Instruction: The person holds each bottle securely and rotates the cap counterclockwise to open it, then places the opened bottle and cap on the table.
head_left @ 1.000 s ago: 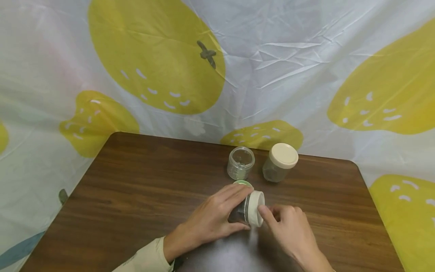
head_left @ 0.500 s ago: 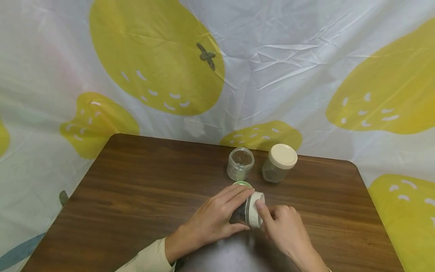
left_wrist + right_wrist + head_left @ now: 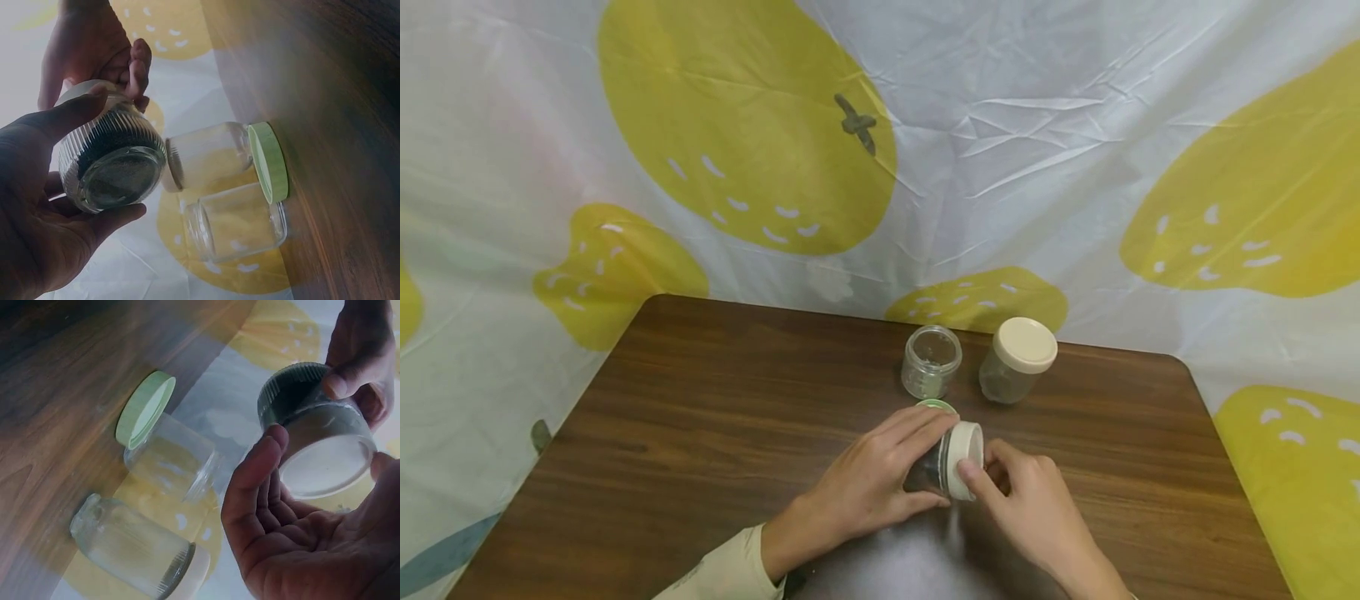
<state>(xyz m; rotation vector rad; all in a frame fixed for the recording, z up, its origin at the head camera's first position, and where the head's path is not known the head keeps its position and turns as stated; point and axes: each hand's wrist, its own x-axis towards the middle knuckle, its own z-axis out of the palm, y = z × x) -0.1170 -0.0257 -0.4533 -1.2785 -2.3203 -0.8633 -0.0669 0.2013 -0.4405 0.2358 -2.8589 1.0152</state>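
Note:
A small ribbed clear jar (image 3: 929,472) with a white lid (image 3: 964,457) is held on its side just above the brown table (image 3: 715,433). My left hand (image 3: 937,461) grips the jar's body, thumb below and fingers over the top. My right hand (image 3: 983,467) pinches the lid's rim between thumb and fingers. In the left wrist view the jar's base (image 3: 115,172) faces the camera, with my left hand (image 3: 37,237) round it. In the right wrist view the lid (image 3: 328,465) sits between the fingers of my right hand (image 3: 294,550).
A green lid (image 3: 936,405) lies on the table just behind my left hand. Further back stand an open clear jar (image 3: 931,360) and a jar with a cream lid (image 3: 1018,357). A white cloth with yellow fruit prints (image 3: 925,167) hangs behind the table.
My right hand has shifted its hold round the white lid, the thumb moving lower on the rim. The jar and my left hand have stayed in place.

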